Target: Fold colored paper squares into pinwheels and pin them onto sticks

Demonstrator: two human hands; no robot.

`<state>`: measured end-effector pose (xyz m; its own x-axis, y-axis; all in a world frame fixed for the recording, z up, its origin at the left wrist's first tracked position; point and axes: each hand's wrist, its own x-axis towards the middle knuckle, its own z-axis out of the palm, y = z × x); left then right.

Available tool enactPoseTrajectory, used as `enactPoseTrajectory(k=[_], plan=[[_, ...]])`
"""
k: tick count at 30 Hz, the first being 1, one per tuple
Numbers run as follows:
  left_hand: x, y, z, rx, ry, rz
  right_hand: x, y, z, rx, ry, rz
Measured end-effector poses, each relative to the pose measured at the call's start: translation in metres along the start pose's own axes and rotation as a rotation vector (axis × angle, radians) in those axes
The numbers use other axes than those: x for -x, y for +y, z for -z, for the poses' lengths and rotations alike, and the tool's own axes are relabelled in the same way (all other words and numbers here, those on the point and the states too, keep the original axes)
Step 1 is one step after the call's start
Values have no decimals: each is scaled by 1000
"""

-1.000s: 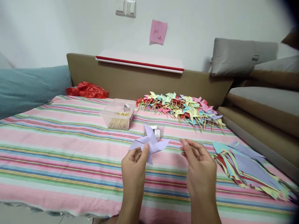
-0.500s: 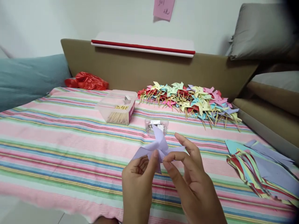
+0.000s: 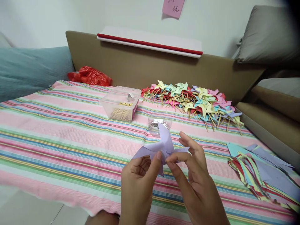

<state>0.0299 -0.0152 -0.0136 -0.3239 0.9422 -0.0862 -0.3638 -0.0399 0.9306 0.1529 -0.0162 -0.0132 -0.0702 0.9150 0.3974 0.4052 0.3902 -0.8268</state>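
Both hands meet at the hub of the lilac paper pinwheel [image 3: 161, 147] held above the striped cloth [image 3: 58, 131], the left hand [image 3: 138, 184] pinching it by thumb and fingers, the right hand [image 3: 197, 184] closing thumb and forefinger at its centre from the right.

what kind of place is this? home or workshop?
Most likely a home living room used for craft work: a brown sofa with a grey cushion, and a striped cloth carrying a pile of finished paper pinwheels. Both hands hold a lilac pinwheel.
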Motion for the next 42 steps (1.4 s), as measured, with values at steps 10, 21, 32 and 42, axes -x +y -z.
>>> enactPoseTrajectory(k=[10, 21, 32, 42], plan=[[2, -8, -1, -53, -47, 1, -1, 1, 4, 10, 52, -43], [3, -8, -2, -57, -68, 19, -1, 3, 8, 27, 36, -47], [1, -6, -3, -58, -110, 18, -1, -1, 11, -20, 9, -99], [3, -4, -4, -108, -135, -29, -2, -2, 13, -133, -35, -141]])
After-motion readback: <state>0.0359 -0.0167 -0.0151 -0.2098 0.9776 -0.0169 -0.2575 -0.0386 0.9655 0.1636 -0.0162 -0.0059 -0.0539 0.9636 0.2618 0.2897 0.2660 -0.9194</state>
